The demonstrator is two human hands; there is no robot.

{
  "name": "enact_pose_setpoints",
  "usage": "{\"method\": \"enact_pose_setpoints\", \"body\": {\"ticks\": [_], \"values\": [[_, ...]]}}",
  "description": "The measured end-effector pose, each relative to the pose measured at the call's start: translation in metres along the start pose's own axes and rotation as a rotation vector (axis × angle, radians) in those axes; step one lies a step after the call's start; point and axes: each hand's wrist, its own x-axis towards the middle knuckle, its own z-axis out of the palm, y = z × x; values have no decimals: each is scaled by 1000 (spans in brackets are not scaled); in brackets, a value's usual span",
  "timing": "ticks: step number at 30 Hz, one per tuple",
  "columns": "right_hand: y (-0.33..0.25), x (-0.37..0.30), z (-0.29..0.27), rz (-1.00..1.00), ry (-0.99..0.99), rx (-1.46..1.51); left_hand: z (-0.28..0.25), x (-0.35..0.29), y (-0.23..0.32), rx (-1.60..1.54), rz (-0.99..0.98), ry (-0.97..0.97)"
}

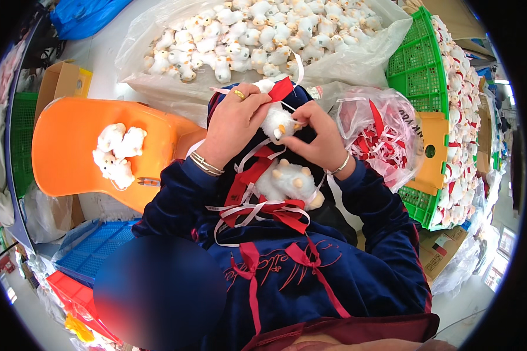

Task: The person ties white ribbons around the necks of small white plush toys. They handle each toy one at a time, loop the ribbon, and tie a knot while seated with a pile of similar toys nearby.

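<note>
White plush toy (278, 124) sits between your hands, right of the orange chair (58, 146). Progress, as judged: this one looks partway, red ribbon (282, 89) and white strip (301, 69) at it, no finished knot visible. Second toy (295, 182) lies in your lap, right of the chair, among loose ribbons (249, 178). Three toys (120, 146) on the chair show no red. Plain toys (263, 35), plenty left, heaped beyond and right of the chair; red-trimmed toys (459, 128), apparently done, in the green crate (418, 52), far right of it. Your left hand (234, 120): fingers bent together, apparently pinching the red ribbon. Your right hand (322, 137): thumb and forefinger curved at the toy's head; can't tell whether they grip the strip.
</note>
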Motion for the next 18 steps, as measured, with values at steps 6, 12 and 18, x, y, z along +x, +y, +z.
{"method": "enact_pose_setpoints", "body": {"ticks": [6, 12, 18], "values": [[2, 8, -35, 273, -226, -270, -3, 1, -4, 10, -12, -29], [-9, 2, -27, 183, -95, -19, -2, 2, -2, 19, -16, -39], [-5, 3, 12, 53, -97, -62, -4, -2, 3, 37, -18, -34]]}}
